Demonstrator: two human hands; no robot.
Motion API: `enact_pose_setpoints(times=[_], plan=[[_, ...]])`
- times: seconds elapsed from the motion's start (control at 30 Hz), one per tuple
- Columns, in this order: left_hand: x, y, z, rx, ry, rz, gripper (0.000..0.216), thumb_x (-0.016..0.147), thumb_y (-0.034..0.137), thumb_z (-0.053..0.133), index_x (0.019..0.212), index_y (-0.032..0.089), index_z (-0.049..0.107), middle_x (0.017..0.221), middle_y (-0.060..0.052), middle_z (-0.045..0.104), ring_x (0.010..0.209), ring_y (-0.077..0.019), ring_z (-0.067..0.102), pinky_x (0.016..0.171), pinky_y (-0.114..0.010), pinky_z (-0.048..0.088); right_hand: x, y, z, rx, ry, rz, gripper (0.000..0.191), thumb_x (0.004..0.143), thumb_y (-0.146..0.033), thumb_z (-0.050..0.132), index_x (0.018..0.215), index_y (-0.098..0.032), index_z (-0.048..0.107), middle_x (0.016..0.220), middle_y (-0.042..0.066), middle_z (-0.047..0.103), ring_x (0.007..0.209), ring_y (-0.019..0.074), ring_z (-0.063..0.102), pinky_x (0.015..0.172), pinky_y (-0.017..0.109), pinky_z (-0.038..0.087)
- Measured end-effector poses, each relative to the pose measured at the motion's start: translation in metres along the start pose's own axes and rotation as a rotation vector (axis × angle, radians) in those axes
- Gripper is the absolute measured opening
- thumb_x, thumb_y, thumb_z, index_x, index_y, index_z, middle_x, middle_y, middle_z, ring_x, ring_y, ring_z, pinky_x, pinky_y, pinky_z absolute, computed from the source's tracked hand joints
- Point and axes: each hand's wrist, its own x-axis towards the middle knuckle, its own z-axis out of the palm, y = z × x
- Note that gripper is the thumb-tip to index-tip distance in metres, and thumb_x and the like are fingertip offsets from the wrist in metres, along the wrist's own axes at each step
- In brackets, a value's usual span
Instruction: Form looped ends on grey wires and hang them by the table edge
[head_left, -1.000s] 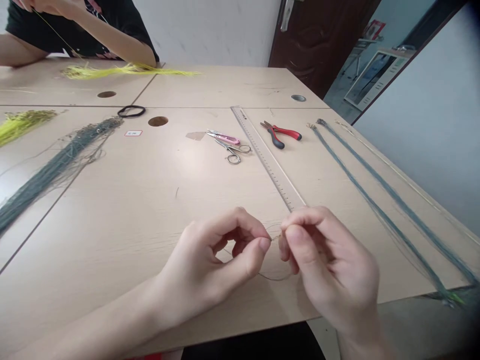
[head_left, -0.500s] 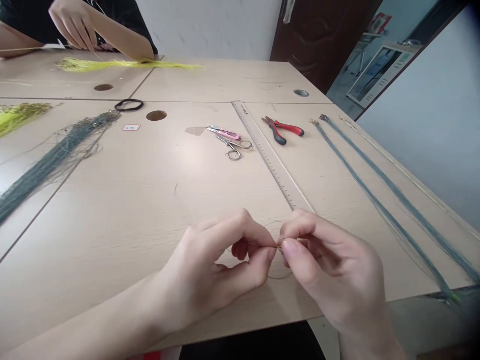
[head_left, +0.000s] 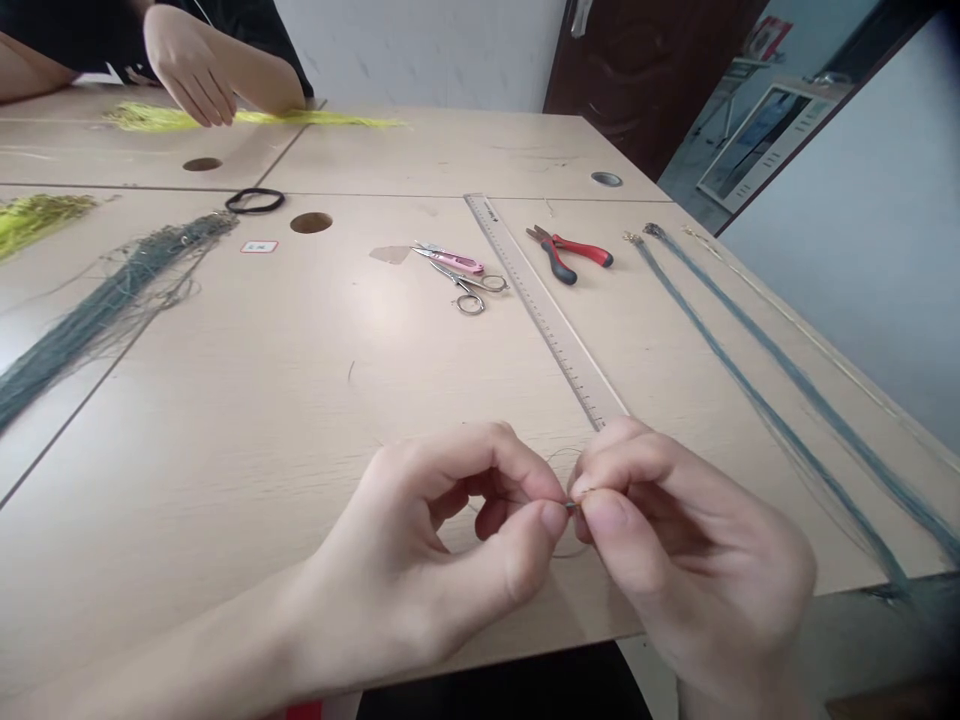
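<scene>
Low over the near part of the table, my left hand (head_left: 457,540) and my right hand (head_left: 675,540) meet, fingertips almost touching. Between them runs a thin dark thread (head_left: 572,505), pinched by thumb and forefinger on both sides. A loose loop of it curves out above and below the fingers. Something small and gold-coloured shows at my right fingertips, too small to name. Just beyond my right hand lies a clear ruler (head_left: 547,315). Past that are red-and-black pliers (head_left: 566,255), small silver scissors (head_left: 466,285) and pink-handled snips (head_left: 450,258).
Blue-grey thread bundles (head_left: 750,385) lie along the right side, and a thicker bundle (head_left: 97,310) on the left. Yellow threads (head_left: 45,220) sit at far left. A black hair band (head_left: 255,200) and a small label (head_left: 259,247) are near a table hole (head_left: 311,223). Opposite is another person's hand (head_left: 191,70).
My two hands have shifted slightly right, still pinching the thread. Across the table, the other person's hand has come down onto the yellow threads.
</scene>
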Motion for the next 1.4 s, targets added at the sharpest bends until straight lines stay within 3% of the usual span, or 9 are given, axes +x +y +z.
enact_pose_setpoints(times=[0.57, 0.67, 0.8, 0.97, 1.17, 1.3, 1.4], plan=[[-0.003, 0.007, -0.003, 0.001, 0.035, 0.056, 0.013, 0.076, 0.009, 0.053, 0.067, 0.018, 0.053, 0.057, 0.006, 0.049, 0.052, -0.0051, 0.045, 0.048, -0.015, 0.039, 0.001, 0.004, 0.000, -0.133, 0.040, -0.289, 0.018, 0.077, -0.005, 0.057, 0.085, -0.021, 0.057, 0.073, -0.003, 0.059, 0.065, 0.0098, 0.056, 0.054, 0.024, 0.045], [-0.003, 0.005, -0.002, 0.052, 0.068, 0.139, 0.013, 0.075, 0.007, 0.054, 0.067, 0.018, 0.053, 0.056, 0.006, 0.049, 0.051, -0.0049, 0.044, 0.048, -0.016, 0.039, 0.001, 0.004, 0.001, -0.035, 0.062, -0.200, 0.011, 0.084, -0.012, 0.051, 0.081, -0.021, 0.058, 0.072, -0.001, 0.057, 0.062, 0.0105, 0.054, 0.051, 0.024, 0.042], [-0.001, 0.001, 0.000, 0.166, 0.064, 0.227, 0.015, 0.074, 0.002, 0.053, 0.070, 0.017, 0.056, 0.059, 0.006, 0.050, 0.055, -0.0047, 0.046, 0.053, -0.016, 0.042, 0.001, 0.001, 0.002, 0.117, -0.016, -0.023, 0.027, 0.090, -0.031, 0.045, 0.068, -0.018, 0.054, 0.062, -0.001, 0.050, 0.056, 0.0104, 0.047, 0.048, 0.025, 0.036], [0.000, -0.003, -0.001, 0.307, 0.044, 0.301, 0.016, 0.073, 0.001, 0.054, 0.077, 0.016, 0.058, 0.065, 0.004, 0.052, 0.057, -0.0039, 0.049, 0.052, -0.016, 0.041, 0.002, -0.002, 0.001, 0.143, 0.001, 0.118, 0.027, 0.088, -0.031, 0.047, 0.064, -0.019, 0.053, 0.060, -0.002, 0.046, 0.053, 0.0091, 0.042, 0.047, 0.024, 0.031], [-0.002, -0.004, -0.003, 0.372, 0.073, 0.332, 0.017, 0.074, 0.001, 0.054, 0.079, 0.016, 0.059, 0.067, 0.003, 0.054, 0.058, -0.0042, 0.051, 0.053, -0.016, 0.043, 0.003, 0.000, -0.004, 0.113, -0.088, 0.107, 0.021, 0.087, -0.024, 0.048, 0.066, -0.020, 0.053, 0.057, -0.003, 0.045, 0.053, 0.0097, 0.043, 0.046, 0.023, 0.034], [-0.001, -0.003, -0.003, 0.278, 0.053, 0.275, 0.012, 0.077, 0.005, 0.054, 0.079, 0.016, 0.059, 0.066, 0.003, 0.053, 0.059, -0.0052, 0.052, 0.055, -0.017, 0.044, 0.002, -0.004, -0.001, 0.105, -0.003, 0.155, 0.019, 0.083, -0.020, 0.052, 0.065, -0.020, 0.055, 0.059, -0.002, 0.047, 0.053, 0.0098, 0.043, 0.045, 0.023, 0.033], [-0.001, 0.000, -0.002, 0.216, 0.043, 0.228, 0.011, 0.076, 0.006, 0.055, 0.074, 0.016, 0.059, 0.063, 0.004, 0.052, 0.057, -0.0051, 0.050, 0.054, -0.017, 0.044, 0.001, -0.003, 0.001, 0.090, 0.025, 0.098, 0.019, 0.083, -0.019, 0.051, 0.064, -0.020, 0.053, 0.060, -0.002, 0.049, 0.055, 0.0099, 0.044, 0.048, 0.024, 0.034]])
